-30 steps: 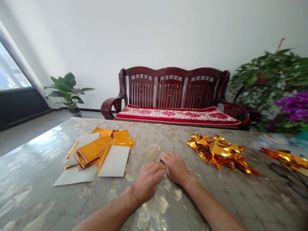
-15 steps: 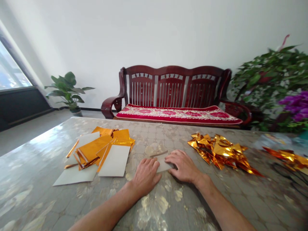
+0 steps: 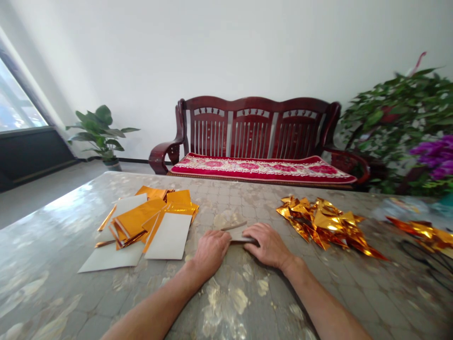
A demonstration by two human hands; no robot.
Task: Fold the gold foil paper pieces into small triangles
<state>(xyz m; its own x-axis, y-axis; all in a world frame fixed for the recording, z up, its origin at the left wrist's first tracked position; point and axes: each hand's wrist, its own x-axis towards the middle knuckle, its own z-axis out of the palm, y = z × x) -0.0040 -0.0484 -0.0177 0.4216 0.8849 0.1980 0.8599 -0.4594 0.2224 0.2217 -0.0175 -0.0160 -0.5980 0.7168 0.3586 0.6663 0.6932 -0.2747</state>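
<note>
Left hand (image 3: 212,248) and right hand (image 3: 268,244) at a pale sheet (image 3: 237,234), which lies between them on the table (image 3: 170,302).
The right thumb and fingers clamp the sheet's three-o'clock end; the left thumb is hidden, so that hand's grip cannot be told. Orange papers (image 3: 136,218) overlap at nine o'clock, foil pieces (image 3: 329,222) at three; purple flowers (image 3: 436,158), towards two, are cut off.

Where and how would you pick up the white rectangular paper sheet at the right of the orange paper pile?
I'd pinch the near right corner of the white rectangular paper sheet, coming low from the right. Its right and near edges look uncovered, while the orange paper pile crowds its left and far sides. Can't tell whether that corner lifts off the table.
</note>
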